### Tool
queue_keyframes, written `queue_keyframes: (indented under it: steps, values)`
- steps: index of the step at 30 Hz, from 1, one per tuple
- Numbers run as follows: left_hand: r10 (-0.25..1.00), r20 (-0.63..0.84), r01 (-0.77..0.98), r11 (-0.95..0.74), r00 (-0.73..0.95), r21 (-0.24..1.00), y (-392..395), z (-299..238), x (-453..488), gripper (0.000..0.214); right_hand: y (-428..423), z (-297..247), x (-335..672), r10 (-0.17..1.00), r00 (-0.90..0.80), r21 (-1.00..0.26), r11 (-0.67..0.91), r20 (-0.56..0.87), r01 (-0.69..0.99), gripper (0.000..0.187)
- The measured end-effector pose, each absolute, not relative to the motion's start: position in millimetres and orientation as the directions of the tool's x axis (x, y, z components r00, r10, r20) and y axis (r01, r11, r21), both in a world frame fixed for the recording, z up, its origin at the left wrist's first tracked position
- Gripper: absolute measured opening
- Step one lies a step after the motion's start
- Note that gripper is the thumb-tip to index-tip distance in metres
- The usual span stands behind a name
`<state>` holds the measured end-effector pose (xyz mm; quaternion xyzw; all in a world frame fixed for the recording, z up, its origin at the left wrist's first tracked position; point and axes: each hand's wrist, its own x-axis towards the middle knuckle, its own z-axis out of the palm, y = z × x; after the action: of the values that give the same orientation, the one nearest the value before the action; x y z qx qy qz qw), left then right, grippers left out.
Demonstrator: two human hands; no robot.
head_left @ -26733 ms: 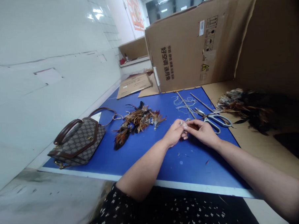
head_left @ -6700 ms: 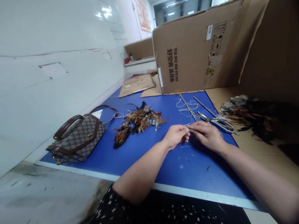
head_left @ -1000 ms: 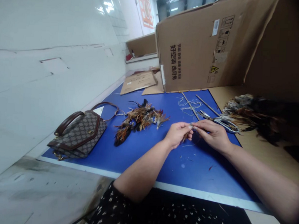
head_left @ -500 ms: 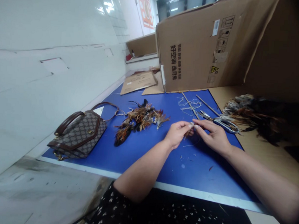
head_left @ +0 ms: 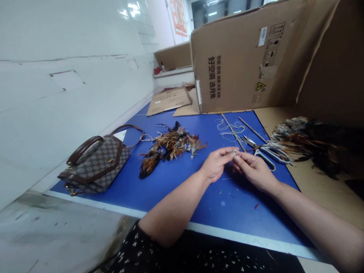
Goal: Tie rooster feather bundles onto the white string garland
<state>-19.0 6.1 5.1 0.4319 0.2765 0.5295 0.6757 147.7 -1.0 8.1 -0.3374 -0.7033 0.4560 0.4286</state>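
My left hand [head_left: 217,164] and my right hand [head_left: 254,168] meet fingertip to fingertip above the blue table. Between them is pinched the pale end of a small feather bundle [head_left: 234,152], mostly hidden by my fingers. A thin brown tip pokes out above my right hand. Just beyond that hand lie scissors [head_left: 273,153], their blades apart, beside two thin sticks [head_left: 251,127] and a loose tangle of pale string [head_left: 230,129]. To the left of my hands is a pile of brown and black feathers [head_left: 172,144].
A patterned handbag [head_left: 98,163] with brown trim stands at the table's left. A tall cardboard box [head_left: 239,74] closes off the back. Flat cardboard [head_left: 168,101] lies at the far left, and more feathers [head_left: 308,142] rest on cardboard at the right.
My right fingers have curled in closer to my left fingertips, and more of the scissors shows. Brown feathers that hung below my left fingers are now out of sight there.
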Motion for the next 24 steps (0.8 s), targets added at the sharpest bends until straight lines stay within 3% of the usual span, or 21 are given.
queue_keyframes:
  steps: [7,14,17,20,24]
  values:
    - [0.971,0.163,-0.469,-0.064,0.174,0.881,11,5,-24,0.024,2,8,149,0.872,-0.435,-0.958,0.279,0.227,0.060,0.045]
    - [0.994,0.100,-0.492,-0.108,-0.042,0.864,21,26,-43,0.024,11,19,167,0.889,-0.371,-0.918,0.352,0.267,0.184,0.044]
    - [0.992,0.087,-0.511,-0.123,-0.093,0.851,25,32,-52,0.023,22,23,184,0.892,-0.331,-0.836,0.421,0.309,0.354,0.044]
    - [0.991,0.082,-0.550,-0.128,-0.108,0.825,27,32,-56,0.025,35,22,202,0.852,-0.416,-0.710,0.504,0.317,0.491,0.043]
    - [0.990,0.072,-0.586,-0.128,-0.118,0.800,27,29,-55,0.028,46,21,219,0.783,-0.613,-0.533,0.563,0.100,0.632,0.032]
